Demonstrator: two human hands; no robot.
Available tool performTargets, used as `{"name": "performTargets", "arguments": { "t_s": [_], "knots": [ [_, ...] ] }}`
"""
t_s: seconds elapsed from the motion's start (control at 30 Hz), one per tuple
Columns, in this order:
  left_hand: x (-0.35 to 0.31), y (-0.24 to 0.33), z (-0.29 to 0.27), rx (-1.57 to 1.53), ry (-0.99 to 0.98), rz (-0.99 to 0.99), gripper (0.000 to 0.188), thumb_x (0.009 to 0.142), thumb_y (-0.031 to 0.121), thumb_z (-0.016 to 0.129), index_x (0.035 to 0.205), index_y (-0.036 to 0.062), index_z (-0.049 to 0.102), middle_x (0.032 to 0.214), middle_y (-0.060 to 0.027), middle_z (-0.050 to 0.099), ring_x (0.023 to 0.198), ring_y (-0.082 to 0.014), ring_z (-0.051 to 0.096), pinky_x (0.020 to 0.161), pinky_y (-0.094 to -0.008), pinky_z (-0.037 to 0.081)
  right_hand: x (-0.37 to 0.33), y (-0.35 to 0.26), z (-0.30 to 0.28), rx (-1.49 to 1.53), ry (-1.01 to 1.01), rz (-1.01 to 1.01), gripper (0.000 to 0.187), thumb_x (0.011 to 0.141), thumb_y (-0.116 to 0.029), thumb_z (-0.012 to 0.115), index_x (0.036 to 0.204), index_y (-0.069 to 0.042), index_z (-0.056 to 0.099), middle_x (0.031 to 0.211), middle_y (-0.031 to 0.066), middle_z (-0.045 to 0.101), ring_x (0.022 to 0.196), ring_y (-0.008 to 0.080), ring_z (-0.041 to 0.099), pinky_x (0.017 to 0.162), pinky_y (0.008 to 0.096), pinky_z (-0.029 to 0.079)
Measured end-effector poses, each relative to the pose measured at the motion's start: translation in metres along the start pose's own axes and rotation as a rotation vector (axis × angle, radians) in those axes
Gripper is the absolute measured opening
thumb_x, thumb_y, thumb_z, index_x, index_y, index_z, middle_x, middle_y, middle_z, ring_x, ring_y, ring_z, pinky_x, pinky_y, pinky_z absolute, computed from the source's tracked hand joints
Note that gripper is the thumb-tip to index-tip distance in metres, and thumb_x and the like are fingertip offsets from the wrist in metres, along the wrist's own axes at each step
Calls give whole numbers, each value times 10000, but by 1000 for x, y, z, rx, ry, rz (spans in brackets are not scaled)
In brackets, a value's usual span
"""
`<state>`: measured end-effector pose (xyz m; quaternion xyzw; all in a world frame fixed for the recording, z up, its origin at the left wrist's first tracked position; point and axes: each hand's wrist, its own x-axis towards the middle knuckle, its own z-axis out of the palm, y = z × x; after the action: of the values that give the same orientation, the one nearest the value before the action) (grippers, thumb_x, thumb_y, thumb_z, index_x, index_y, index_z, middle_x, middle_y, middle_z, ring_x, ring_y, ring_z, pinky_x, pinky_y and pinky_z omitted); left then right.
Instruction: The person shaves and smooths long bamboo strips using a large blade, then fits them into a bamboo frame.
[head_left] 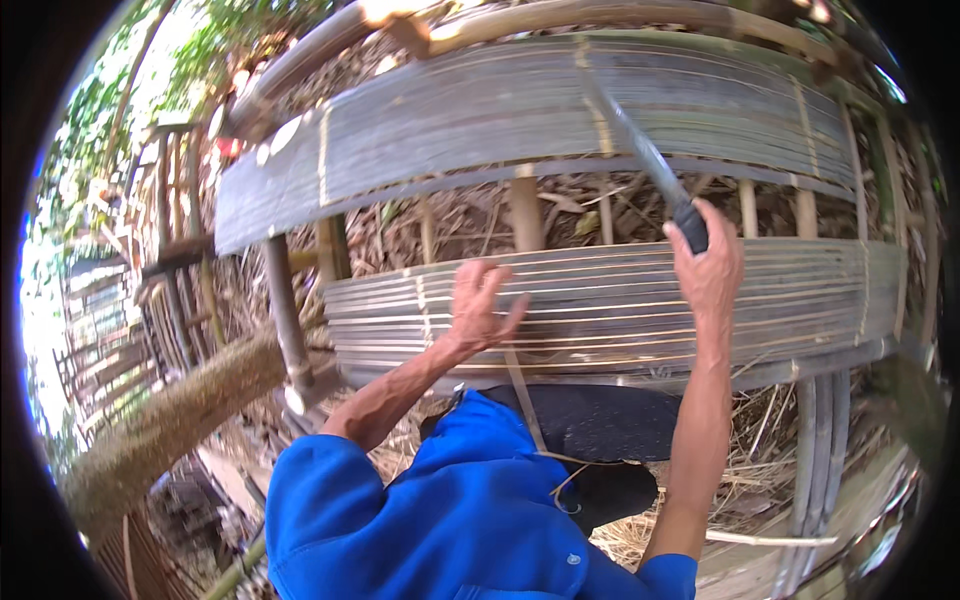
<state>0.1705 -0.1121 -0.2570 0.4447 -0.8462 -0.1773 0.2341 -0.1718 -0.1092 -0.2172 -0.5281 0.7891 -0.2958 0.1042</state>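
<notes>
My right hand (712, 262) is closed around the black handle of a long-bladed knife (640, 145). Its grey blade points up and to the left, over the far bamboo slat surface (450, 125). My left hand (478, 308) rests on the near bamboo slat seat (600, 300), with fingers spread and nothing gripped. Light lashings cross the slats of both surfaces. Below my left hand, a thin pale strip (523, 395) runs from the seat's edge down over my dark-clothed lap (600, 420). The strip's upper end is hard to make out.
Bamboo posts (526, 213) stand in the gap between the two surfaces, above dry leaves. A thick log (180, 420) lies at left. Upright bamboo poles (822, 450) are at lower right. A bamboo rail (620, 14) runs along the far side.
</notes>
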Motion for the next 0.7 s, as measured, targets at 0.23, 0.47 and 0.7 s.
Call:
{"name": "performTargets", "arguments": {
  "t_s": [0.23, 0.47, 0.7],
  "knots": [
    [-165, -111, -108, 401, -25, -601, 471, 840, 325, 758, 1110, 5, 543, 997, -155, 507, 986, -350, 490, 907, -475, 394, 55, -53, 50, -127, 55, -310, 545, 833, -387, 830, 1253, -79, 671, 1081, 128, 713, 953, 312, 661, 900, 445, 504],
    [-218, -123, -80, 481, 16, -694, 679, 822, 384, 745, 1317, 15, 461, 1167, -194, 452, 1151, -383, 403, 1023, -539, 291, -78, -121, 9, -153, -745, 149, 828, 808, -765, 690, 1202, -38, 645, 845, 168, 707, 832, 343, 726, 742, 463, 555],
    [-214, -129, -77, 548, 24, -616, 760, 842, 505, 679, 1357, 8, 421, 1191, -218, 442, 1187, -396, 376, 1024, -579, 249, -214, -137, -28, 302, -796, 212, 414, 938, -195, 724, 1316, -61, 621, 880, 184, 750, 873, 323, 748, 766, 432, 564]
  ]
}}
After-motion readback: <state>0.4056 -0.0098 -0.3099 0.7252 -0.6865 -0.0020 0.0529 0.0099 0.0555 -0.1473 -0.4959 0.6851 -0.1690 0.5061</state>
